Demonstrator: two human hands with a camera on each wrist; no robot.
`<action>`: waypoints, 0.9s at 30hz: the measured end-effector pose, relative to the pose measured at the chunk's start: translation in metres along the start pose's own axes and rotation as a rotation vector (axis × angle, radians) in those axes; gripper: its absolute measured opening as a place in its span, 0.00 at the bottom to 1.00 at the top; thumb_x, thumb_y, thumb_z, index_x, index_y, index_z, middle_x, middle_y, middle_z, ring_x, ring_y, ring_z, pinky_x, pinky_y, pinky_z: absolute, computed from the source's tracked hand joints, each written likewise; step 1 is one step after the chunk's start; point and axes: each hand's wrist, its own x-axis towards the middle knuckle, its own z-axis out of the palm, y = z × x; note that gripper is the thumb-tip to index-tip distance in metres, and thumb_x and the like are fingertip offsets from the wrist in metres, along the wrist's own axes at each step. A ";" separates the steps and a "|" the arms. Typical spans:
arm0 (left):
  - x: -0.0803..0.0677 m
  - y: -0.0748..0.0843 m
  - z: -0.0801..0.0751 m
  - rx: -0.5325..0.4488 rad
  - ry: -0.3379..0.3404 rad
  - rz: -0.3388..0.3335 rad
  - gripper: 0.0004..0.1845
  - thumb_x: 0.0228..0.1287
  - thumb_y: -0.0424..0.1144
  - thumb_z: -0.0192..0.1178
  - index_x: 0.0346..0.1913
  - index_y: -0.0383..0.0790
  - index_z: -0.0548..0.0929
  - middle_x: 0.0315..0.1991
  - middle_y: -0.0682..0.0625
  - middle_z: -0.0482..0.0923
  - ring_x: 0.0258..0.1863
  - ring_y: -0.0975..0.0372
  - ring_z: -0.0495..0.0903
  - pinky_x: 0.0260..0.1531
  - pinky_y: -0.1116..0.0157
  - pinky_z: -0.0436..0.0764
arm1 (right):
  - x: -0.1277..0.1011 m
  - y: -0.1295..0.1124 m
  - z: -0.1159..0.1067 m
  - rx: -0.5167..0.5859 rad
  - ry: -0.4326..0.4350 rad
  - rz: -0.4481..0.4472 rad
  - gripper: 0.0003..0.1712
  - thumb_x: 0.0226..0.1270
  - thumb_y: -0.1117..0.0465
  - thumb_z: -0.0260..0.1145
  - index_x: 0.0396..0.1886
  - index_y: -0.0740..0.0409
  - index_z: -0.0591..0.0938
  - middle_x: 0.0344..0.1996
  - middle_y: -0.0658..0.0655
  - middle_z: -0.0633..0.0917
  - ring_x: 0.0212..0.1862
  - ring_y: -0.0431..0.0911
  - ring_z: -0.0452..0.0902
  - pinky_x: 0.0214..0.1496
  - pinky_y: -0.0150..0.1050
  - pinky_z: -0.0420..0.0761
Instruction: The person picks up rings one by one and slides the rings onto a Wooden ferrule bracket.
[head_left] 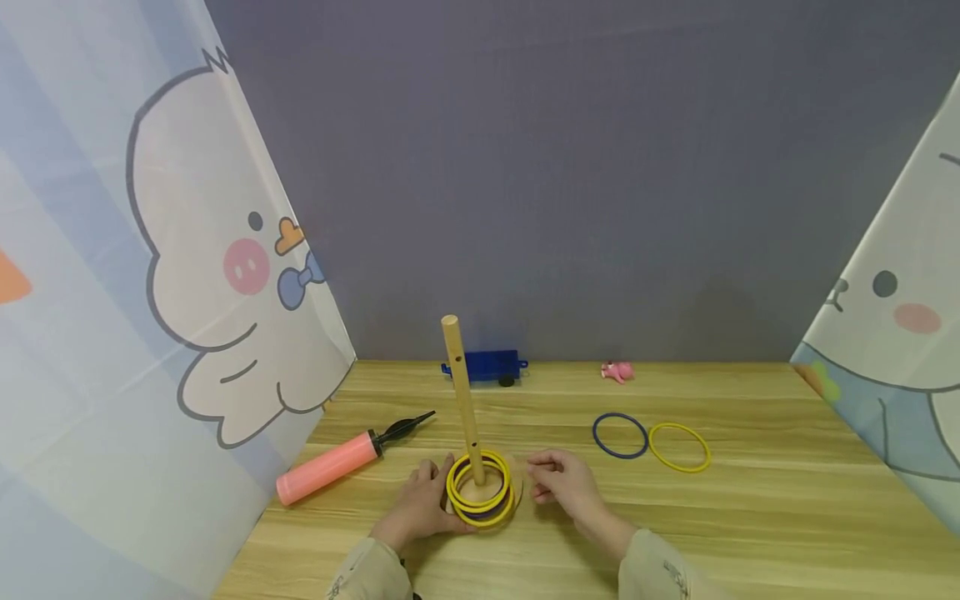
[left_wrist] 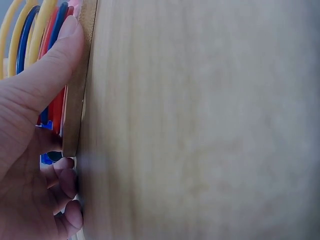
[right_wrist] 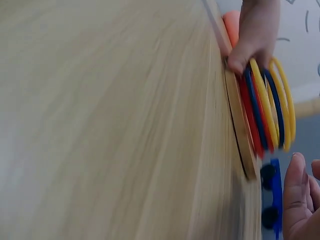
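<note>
A wooden ring-toss stand, its post (head_left: 462, 387) upright, stands on the table before me. Yellow, blue and red rings (right_wrist: 270, 112) are stacked around the post, low over the round base (left_wrist: 75, 112). My left hand (head_left: 423, 507) grips that base from the left, its thumb along the near edge and its fingers on the far side. Just right of the stand is my right hand (head_left: 567, 485), fingers loosely bent and holding nothing. In the right wrist view its fingers (right_wrist: 296, 192) show apart from the rings.
A blue ring (head_left: 620, 455) and a yellow ring (head_left: 678, 470) lie flat on the right. Left of the stand lies a pink hand pump (head_left: 326, 471). Along the back are a blue wheeled toy (head_left: 491, 366) and a small pink figure (head_left: 617, 372). Fabric walls border the table.
</note>
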 end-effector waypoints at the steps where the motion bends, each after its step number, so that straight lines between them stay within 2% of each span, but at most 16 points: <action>1: 0.000 0.000 0.000 -0.002 0.000 0.001 0.65 0.37 0.65 0.76 0.75 0.33 0.58 0.39 0.49 0.57 0.36 0.57 0.57 0.34 0.61 0.61 | -0.001 0.000 -0.006 -0.005 0.009 0.004 0.17 0.66 0.68 0.65 0.48 0.78 0.78 0.32 0.61 0.82 0.25 0.47 0.81 0.28 0.37 0.81; 8: 0.000 0.001 -0.001 -0.024 -0.003 -0.016 0.66 0.36 0.64 0.77 0.75 0.33 0.57 0.39 0.48 0.57 0.36 0.57 0.58 0.34 0.61 0.59 | -0.008 0.000 -0.052 -0.045 0.028 0.021 0.19 0.67 0.66 0.64 0.50 0.79 0.77 0.31 0.61 0.82 0.27 0.49 0.81 0.31 0.38 0.82; 17: -0.001 0.002 -0.003 -0.011 -0.030 -0.034 0.65 0.37 0.65 0.76 0.75 0.35 0.57 0.40 0.48 0.59 0.37 0.56 0.60 0.35 0.60 0.63 | -0.026 -0.006 -0.113 -0.110 0.043 0.037 0.19 0.69 0.68 0.62 0.51 0.82 0.73 0.34 0.60 0.81 0.29 0.48 0.81 0.32 0.38 0.82; 21: 0.000 0.002 -0.003 -0.011 -0.038 -0.038 0.65 0.37 0.67 0.75 0.76 0.36 0.57 0.40 0.48 0.59 0.37 0.56 0.59 0.35 0.60 0.62 | -0.030 -0.008 -0.141 -0.201 0.103 0.032 0.18 0.69 0.70 0.61 0.50 0.83 0.74 0.33 0.61 0.81 0.29 0.50 0.81 0.33 0.39 0.83; 27: -0.001 0.002 -0.002 -0.003 -0.033 -0.034 0.65 0.37 0.66 0.75 0.76 0.35 0.57 0.39 0.48 0.58 0.36 0.57 0.59 0.34 0.61 0.61 | -0.031 -0.012 -0.177 -0.455 0.218 0.000 0.15 0.67 0.68 0.62 0.46 0.79 0.78 0.32 0.62 0.83 0.28 0.50 0.81 0.31 0.39 0.82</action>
